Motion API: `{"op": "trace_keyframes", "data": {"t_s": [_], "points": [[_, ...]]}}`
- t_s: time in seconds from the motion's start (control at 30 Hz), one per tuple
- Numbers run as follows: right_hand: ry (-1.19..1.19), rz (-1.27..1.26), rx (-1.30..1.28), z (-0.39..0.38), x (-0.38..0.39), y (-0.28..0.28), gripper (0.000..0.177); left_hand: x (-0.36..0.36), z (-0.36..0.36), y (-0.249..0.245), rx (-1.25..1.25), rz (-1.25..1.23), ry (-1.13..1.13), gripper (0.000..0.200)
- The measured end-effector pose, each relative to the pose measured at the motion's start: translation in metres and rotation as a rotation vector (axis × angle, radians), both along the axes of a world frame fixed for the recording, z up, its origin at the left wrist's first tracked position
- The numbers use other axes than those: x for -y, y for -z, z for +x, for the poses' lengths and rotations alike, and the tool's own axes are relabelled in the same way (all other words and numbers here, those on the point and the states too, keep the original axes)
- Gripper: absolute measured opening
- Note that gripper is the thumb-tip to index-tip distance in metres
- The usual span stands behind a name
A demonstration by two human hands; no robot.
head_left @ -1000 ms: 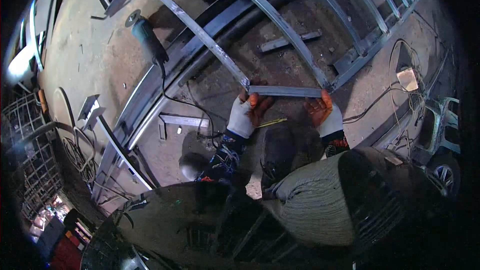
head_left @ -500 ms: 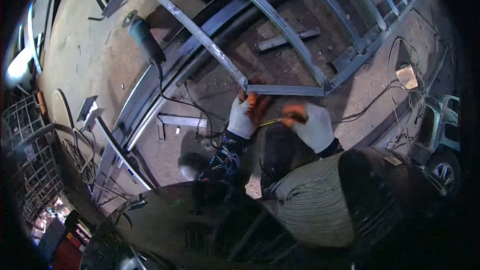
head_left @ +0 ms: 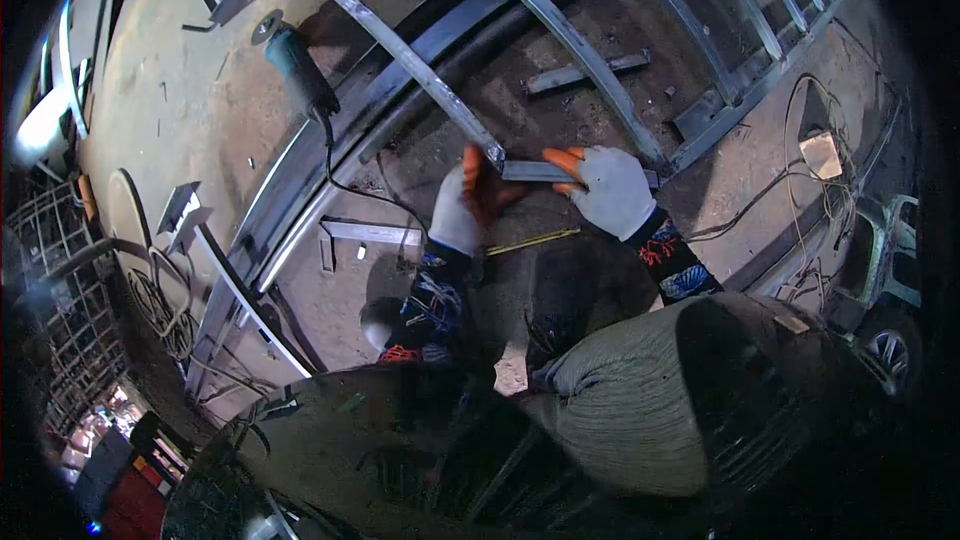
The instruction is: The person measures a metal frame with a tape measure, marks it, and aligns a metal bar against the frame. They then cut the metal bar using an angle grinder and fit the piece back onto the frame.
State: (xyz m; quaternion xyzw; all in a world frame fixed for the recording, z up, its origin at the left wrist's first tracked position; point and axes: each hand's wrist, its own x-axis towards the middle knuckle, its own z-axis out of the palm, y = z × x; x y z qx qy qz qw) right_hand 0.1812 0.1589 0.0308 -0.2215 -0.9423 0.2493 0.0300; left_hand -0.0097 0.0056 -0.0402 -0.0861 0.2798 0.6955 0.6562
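Observation:
My left hand (head_left: 466, 202), in a white glove with orange fingers, is beside the corner where a long steel bar (head_left: 410, 62) meets a short steel bar (head_left: 530, 171). Its fingers are apart and slightly blurred; I see nothing clearly held in them. My right hand (head_left: 608, 186), gloved the same way, grips the short bar, with orange fingers on both sides of it. Below the short bar a yellow strip like a measuring tape (head_left: 532, 241) stretches between my forearms; its left end is close to my left wrist.
An angle grinder (head_left: 300, 70) lies at upper left, its cord running toward my left arm. The barred steel frame (head_left: 700, 145) extends to the upper right. Loose metal pieces (head_left: 370, 233) lie on the floor. Cables (head_left: 800, 140) and a small vehicle-like object (head_left: 885, 270) are at right.
My right hand has moved up from the yellow strip onto the short bar. My left hand has shifted slightly left and down, its fingers more spread. The view has shifted a little.

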Motion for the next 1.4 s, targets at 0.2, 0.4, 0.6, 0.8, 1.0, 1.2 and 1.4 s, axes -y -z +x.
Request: {"op": "trace_keyframes", "data": {"t_s": [0.2, 0.4, 0.6, 0.8, 1.0, 1.2, 1.4], "points": [[-0.015, 0.006, -0.027, -0.003, -0.002, -0.003, 0.049, -0.011, -0.017, -0.021, -0.474, -0.390, -0.008, 0.027], [-0.010, -0.030, 0.013, -0.003, -0.003, 0.000, 0.052, -0.009, -0.017, -0.018, -0.483, -0.377, -0.015, 0.025], [-0.013, -0.008, 0.010, -0.001, -0.003, 0.005, 0.050, -0.011, -0.016, -0.025, -0.510, -0.399, -0.007, 0.025], [-0.002, -0.018, -0.007, -0.003, -0.003, 0.001, 0.049, -0.008, -0.018, -0.013, -0.542, -0.408, 0.004, 0.026], [-0.004, -0.032, -0.022, -0.003, -0.004, 0.001, 0.048, -0.009, -0.018, -0.023, -0.485, -0.394, 0.018, 0.026], [-0.001, -0.012, -0.036, -0.003, -0.004, 0.005, 0.047, 0.003, -0.013, -0.036, -0.315, -0.256, 0.097, 0.034], [-0.002, -0.010, 0.030, -0.005, -0.004, -0.002, 0.046, 0.007, -0.002, -0.033, -0.274, -0.208, 0.262, 0.040]]}}
